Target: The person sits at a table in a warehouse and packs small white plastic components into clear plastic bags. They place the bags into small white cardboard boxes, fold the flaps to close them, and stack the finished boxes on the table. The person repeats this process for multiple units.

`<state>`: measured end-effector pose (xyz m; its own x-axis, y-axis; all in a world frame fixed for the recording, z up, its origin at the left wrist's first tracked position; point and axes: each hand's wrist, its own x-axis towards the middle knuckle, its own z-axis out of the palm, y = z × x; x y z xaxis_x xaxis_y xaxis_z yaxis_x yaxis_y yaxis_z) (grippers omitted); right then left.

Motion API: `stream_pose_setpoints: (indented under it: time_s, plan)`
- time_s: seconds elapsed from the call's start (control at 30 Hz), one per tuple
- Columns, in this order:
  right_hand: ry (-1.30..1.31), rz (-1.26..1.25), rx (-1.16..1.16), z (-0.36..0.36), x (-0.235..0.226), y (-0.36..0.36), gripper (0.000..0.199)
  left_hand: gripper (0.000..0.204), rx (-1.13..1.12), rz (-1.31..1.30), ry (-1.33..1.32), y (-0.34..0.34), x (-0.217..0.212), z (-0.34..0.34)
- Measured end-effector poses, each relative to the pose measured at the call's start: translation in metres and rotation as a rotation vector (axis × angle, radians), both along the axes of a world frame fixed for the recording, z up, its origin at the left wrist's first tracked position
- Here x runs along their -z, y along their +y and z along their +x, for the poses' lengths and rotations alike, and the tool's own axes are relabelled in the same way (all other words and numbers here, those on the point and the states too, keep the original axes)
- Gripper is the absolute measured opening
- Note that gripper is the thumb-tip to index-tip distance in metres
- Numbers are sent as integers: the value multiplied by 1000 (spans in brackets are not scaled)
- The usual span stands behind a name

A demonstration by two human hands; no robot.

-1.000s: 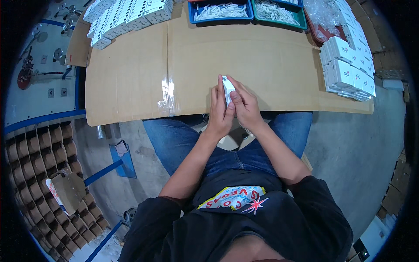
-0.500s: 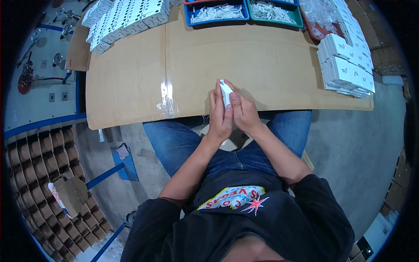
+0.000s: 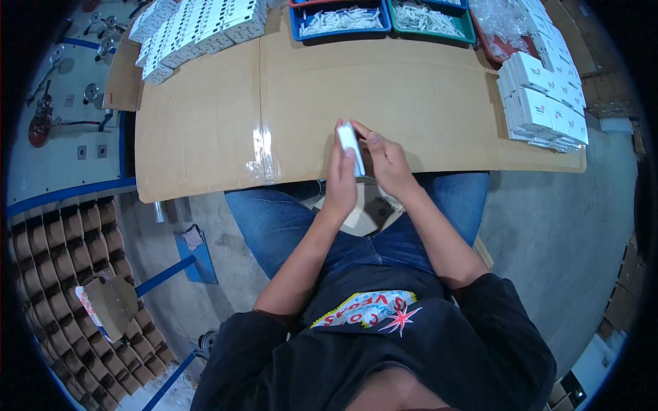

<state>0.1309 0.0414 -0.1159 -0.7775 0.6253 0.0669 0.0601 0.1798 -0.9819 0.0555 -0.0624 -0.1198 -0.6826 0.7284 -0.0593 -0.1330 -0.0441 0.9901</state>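
Observation:
A small, narrow white box (image 3: 350,147) stands tilted between my hands, just above the near edge of the cardboard-covered table. My left hand (image 3: 339,175) is closed on it, with the thumb along its near face and the fingers on its left side. My right hand (image 3: 388,164) is beside the box, fingers stretched toward its far end and thumb apart. A dark gap shows between the right palm and the box. Whether the right fingertips touch the box cannot be made out.
Brown cardboard (image 3: 205,130) covers the table. Stacked white boxes stand at the far left (image 3: 199,31) and right (image 3: 541,103). Along the back, a blue tray (image 3: 340,39) and a green tray (image 3: 473,31) hold small white parts. A red bin (image 3: 488,51) holds clear plastic bags.
My right thumb has come off the white box and the right palm has moved away to the right. The box has turned in my left hand, showing a plain narrow side.

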Motion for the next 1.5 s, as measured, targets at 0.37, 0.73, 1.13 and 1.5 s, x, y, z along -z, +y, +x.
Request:
stream_pose_setpoints:
  time_s: [0.37,0.73,1.13,1.5]
  plan:
    - [26,110,-236,9,-19,9,69,60,23,-109,-527,-7,-16,-22]
    - [79,-405,-267,8,-11,8,60,60,19,-138,-218,-4,-13,-22]
    - [-29,-136,-274,12,-11,10,51,59,24,-32,-238,-13,-10,-22]
    - [76,-256,116,9,-6,12,37,53,19,143,-376,-10,-11,-31]
